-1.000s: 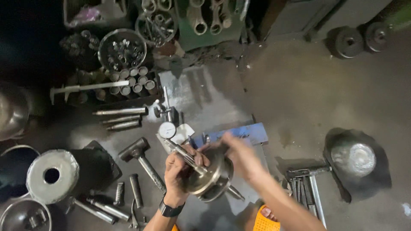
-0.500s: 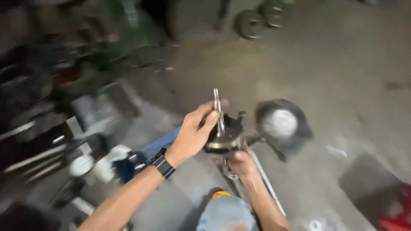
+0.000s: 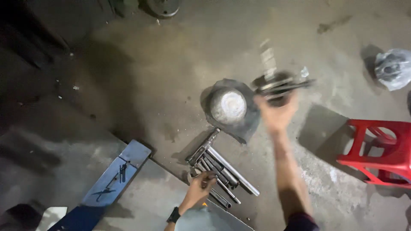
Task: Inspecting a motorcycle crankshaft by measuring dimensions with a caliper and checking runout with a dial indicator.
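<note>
My right hand (image 3: pixel 277 114) lifts the blurred metal part (image 3: pixel 279 85), grip closed beneath it, above the floor (image 3: pixel 171 85), while my left hand (image 3: pixel 201 185) curls onto the rods (image 3: pixel 222 171), steadying me.

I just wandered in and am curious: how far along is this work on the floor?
Seemingly midway. The right hand holds up a blurred round metal part, already off the floor. The left hand reaches into the steel rods, gripping nothing clearly. Rods and a wrapped disc remain on the floor.
</note>
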